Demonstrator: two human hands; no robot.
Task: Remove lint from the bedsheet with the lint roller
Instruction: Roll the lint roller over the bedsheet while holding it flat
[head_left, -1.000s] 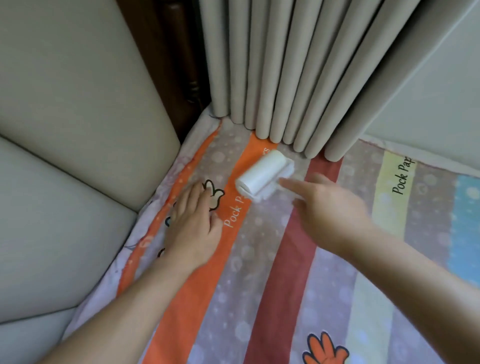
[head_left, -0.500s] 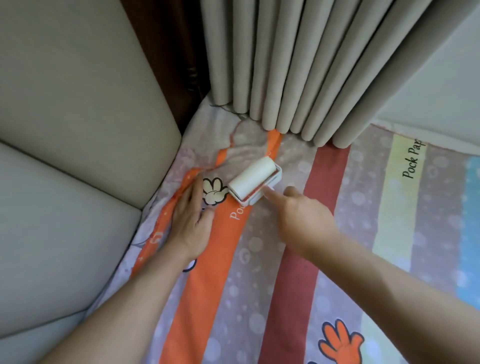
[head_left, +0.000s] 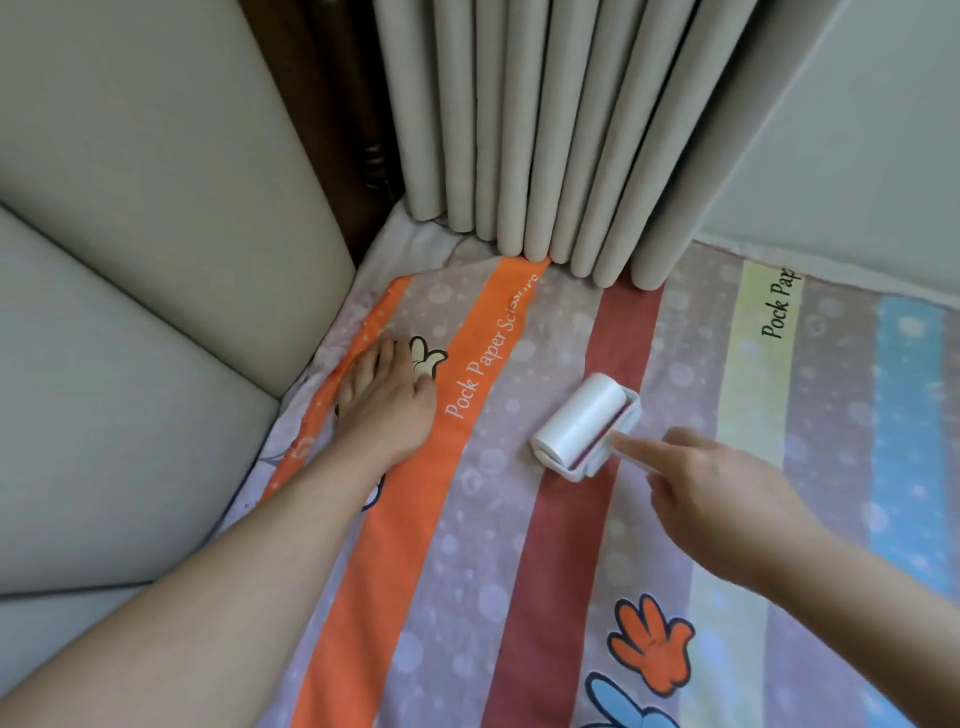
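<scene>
The left hand (head_left: 387, 410) presses flat on the striped cartoon-print bedsheet (head_left: 519, 597); the right hand (head_left: 722, 509), forefinger extended, seemingly grips the white lint roller (head_left: 582, 421) by its handle.

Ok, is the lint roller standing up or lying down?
Lying down: the lint roller rests sideways on the bedsheet, right hand holding its handle.

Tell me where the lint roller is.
Head view, right of centre: the lint roller sits on the bedsheet at the red stripe, its handle in the right hand.
</scene>
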